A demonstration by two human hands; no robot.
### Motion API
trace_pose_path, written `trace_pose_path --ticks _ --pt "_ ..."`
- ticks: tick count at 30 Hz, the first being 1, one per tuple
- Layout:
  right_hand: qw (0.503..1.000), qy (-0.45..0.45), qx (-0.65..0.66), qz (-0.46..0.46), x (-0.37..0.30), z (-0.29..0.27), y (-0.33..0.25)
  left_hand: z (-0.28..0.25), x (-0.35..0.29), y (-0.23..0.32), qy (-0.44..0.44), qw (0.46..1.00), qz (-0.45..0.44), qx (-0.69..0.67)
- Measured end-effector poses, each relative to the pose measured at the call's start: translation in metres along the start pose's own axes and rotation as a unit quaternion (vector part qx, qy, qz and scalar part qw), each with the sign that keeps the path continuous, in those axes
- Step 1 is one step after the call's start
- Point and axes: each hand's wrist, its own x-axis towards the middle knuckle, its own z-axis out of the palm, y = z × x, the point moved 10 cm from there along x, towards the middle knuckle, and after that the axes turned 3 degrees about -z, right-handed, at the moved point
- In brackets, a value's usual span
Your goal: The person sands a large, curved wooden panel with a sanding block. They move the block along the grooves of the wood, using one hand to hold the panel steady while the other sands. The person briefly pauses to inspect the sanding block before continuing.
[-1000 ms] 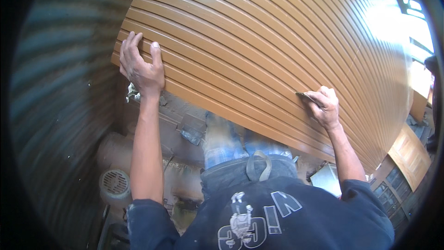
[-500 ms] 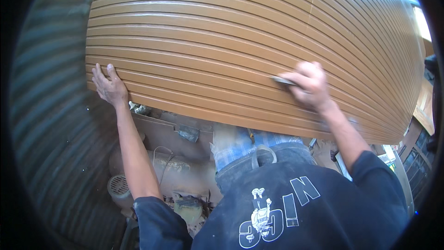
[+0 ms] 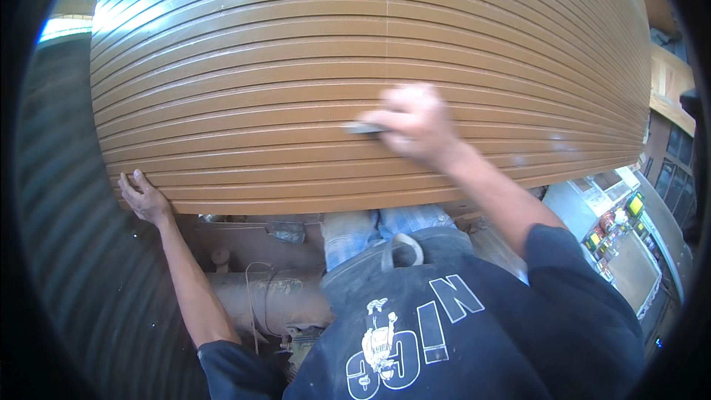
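A large brown panel with parallel grooves stretches across the view in front of me. My left hand rests at its near left corner, fingers apart on the surface. Over the middle of the panel, my right hand is closed on a thin, flat grey piece whose end sticks out to the left. Motion blurs this hand and the piece, so I cannot tell its exact kind, nor whether it touches the grooves.
A dusty cylindrical tank lies below the panel, left of my body. Ridged dark sheeting runs along the left. Small cans and bottles crowd a surface at the lower right. Wooden boards stand at the far right.
The view has shifted, showing more of the cluttered surface at the right. My right hand, still gripping the grey piece, appears farther left in the picture. My left hand stays at the panel's corner.
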Motion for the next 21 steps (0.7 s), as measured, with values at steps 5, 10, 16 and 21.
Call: trace_pose_path --ticks 5,10,16,21 --pt "0.995 -0.034 -0.023 0.094 -0.082 -0.043 0.066 0.001 -0.002 -0.002 -0.008 1.000 -0.011 -0.004" --pt "0.996 0.080 -0.018 0.023 0.053 0.092 -0.050 -0.006 -0.002 0.004 0.006 1.000 0.003 0.000" --pt "0.999 -0.019 0.028 0.006 0.243 0.250 -0.176 -0.001 0.004 -0.001 -0.019 1.000 -0.015 -0.004" --pt "1.000 -0.009 0.021 0.002 0.178 0.206 -0.125 0.006 0.011 -0.010 -0.028 0.999 0.009 -0.013"
